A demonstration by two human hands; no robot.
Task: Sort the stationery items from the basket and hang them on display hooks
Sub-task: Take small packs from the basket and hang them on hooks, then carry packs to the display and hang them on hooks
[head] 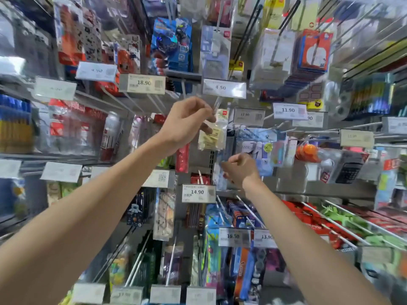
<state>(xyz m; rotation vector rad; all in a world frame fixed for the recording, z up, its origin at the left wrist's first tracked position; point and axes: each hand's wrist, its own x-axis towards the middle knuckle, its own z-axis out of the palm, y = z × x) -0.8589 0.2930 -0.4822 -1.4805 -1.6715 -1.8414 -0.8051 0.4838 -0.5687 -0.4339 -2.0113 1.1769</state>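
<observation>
Left hand (187,122) fingers (206,111) pinching yellow packet (212,136), right hand (241,170) fingers (229,165) curled

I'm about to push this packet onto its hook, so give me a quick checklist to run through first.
1. Grip: left hand pinches the yellow packet: ok.
2. Packet top raised close to the hook tip: ok.
3. Hang hole lined up with the hook: cannot tell, blurred.
4. price tag above belongs to this packet: cannot tell.
5. right hand free to steady it: cannot tell; its fingers are curled, low beside clear packs.
</observation>
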